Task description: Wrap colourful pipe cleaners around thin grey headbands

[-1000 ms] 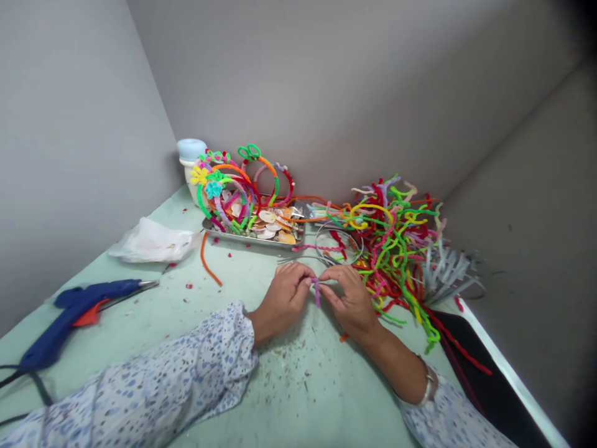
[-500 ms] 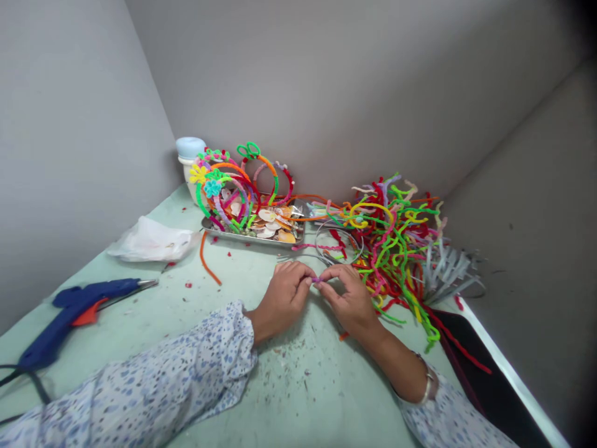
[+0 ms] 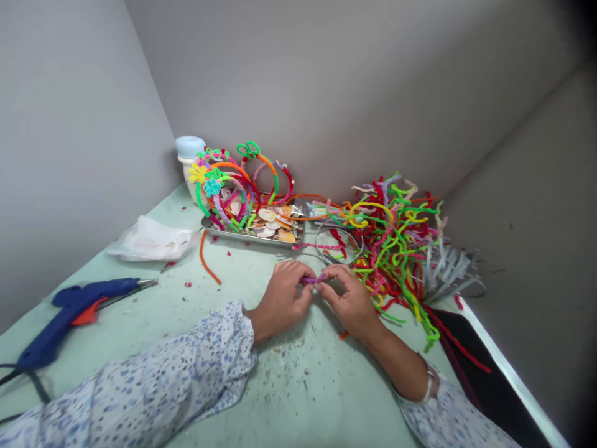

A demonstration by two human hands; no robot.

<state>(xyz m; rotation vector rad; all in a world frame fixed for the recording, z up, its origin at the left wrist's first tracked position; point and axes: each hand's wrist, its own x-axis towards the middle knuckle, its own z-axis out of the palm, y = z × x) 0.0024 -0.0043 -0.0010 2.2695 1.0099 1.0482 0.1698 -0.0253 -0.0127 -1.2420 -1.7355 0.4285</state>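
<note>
A short piece of purple pipe cleaner [image 3: 311, 280] lies between my two hands over the middle of the table. My left hand [image 3: 284, 292] pinches its left part between thumb and fingers. At its other end, the thumb and forefinger of my right hand [image 3: 349, 300] are closed on it. How the purple piece is bent under my fingers is partly hidden. Just beyond my hands are a grey wire-like ring [image 3: 339, 241] and a pink pipe cleaner [image 3: 317, 247].
Behind stands a metal tray [image 3: 254, 238] of shells, with colourful pipe-cleaner headbands [image 3: 228, 180] on it. A tangled pipe-cleaner heap [image 3: 396, 236] lies right, by grey strips [image 3: 445, 270]. On the left are a blue glue gun [image 3: 79, 311] and a white plastic bag [image 3: 153, 239].
More of the purple pipe cleaner shows now, as the fingers of my left hand have parted a little from it. Both hands stay in nearly the same place.
</note>
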